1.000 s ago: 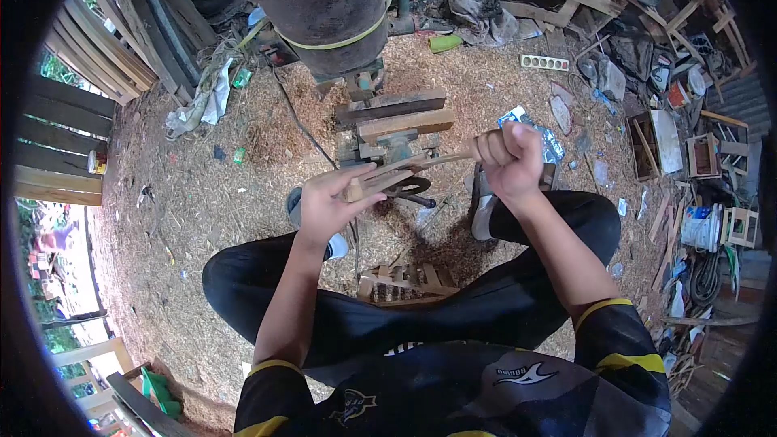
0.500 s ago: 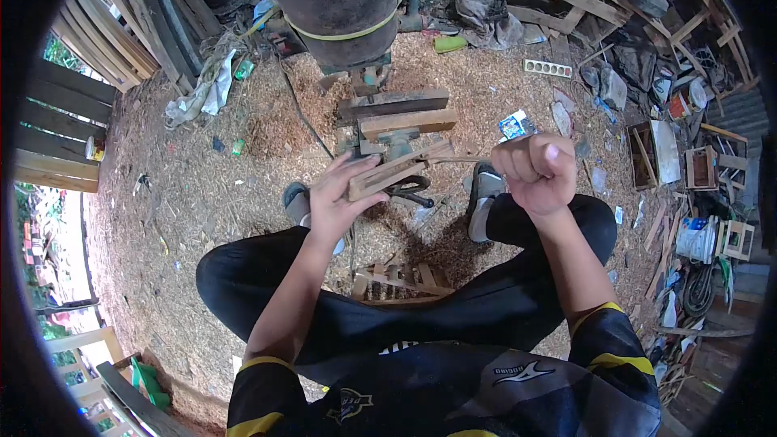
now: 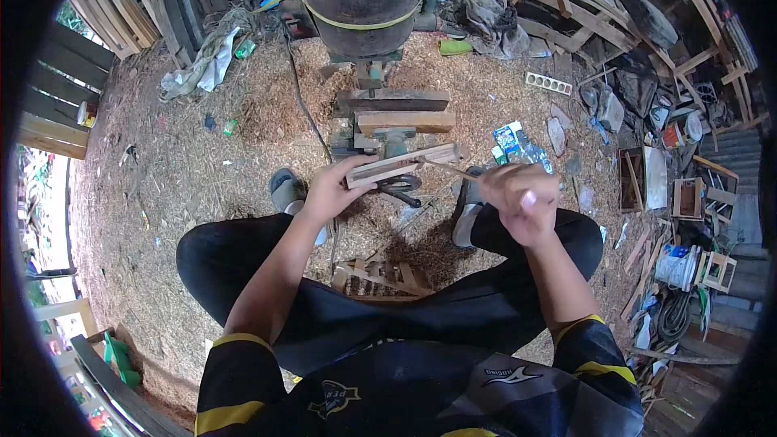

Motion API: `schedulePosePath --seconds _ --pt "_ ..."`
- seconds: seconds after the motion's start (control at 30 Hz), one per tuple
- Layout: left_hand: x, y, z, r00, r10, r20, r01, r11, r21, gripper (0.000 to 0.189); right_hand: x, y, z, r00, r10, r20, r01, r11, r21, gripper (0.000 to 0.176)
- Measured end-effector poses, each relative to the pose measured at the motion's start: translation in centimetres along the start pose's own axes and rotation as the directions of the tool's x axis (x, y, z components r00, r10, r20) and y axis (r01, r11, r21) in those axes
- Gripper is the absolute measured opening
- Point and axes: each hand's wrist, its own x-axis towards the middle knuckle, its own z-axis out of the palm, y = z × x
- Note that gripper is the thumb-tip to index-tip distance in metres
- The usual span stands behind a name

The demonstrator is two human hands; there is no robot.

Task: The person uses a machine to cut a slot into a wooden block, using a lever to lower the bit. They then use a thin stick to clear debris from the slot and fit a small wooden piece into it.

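Observation:
My left hand (image 3: 325, 194) is closed round the near left end of a small slotted wooden piece (image 3: 388, 168), thumb below and fingers above. The piece slants up to the right, overlapping the metal vise (image 3: 396, 144) in this view. In my right hand (image 3: 522, 198), the fingers are curled in a fist round a thin brown rod-like tool (image 3: 450, 168). Its tip points left and meets the right part of the wooden piece. Most of the tool's grip end is hidden in the fist, so I cannot tell its exact kind.
Two thick wooden blocks (image 3: 405, 122) lie behind the vise, before a dark drum (image 3: 364, 0) with a yellow band. Wood shavings cover the ground. A power strip (image 3: 549, 83) and a blue packet (image 3: 508, 137) lie to the right. Small slatted woodwork (image 3: 380, 277) rests between my legs.
My right hand has moved left and down with the tool, nearer the wooden piece. The left hand has closed more round the piece, which has tilted flatter. The view has shifted slightly.

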Motion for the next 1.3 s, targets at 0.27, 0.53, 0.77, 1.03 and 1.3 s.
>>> schedulePosePath --seconds 0.27,0.53,0.77,1.03,1.3 --pt "0.2 -0.4 0.4 0.998 -0.051 -0.024 0.051 0.998 0.021 0.050 0.3 4.4 3.7 0.999 -0.028 0.025 0.031 0.993 -0.115 0.050" --pt "-0.7 -1.0 -0.1 0.999 -0.036 0.034 0.036 0.999 -0.006 0.045 1.0 1.9 2.0 0.979 0.198 -0.055 -0.204 0.968 -0.146 0.055" --pt "-0.3 -0.4 -0.4 0.999 0.008 0.037 -0.009 1.000 0.025 0.039 1.6 1.1 4.6 0.999 0.043 0.007 -0.042 0.990 -0.132 0.053" --pt "-0.2 0.1 -0.4 0.993 -0.088 0.083 0.090 0.996 -0.023 0.037 0.9 1.7 5.3 0.999 -0.013 0.043 0.015 0.998 -0.056 0.050" --pt "-0.4 -0.5 0.1 0.996 -0.050 0.077 0.052 0.998 -0.020 0.040 -0.6 3.2 6.3 0.978 -0.043 0.206 0.052 0.998 -0.039 0.047"
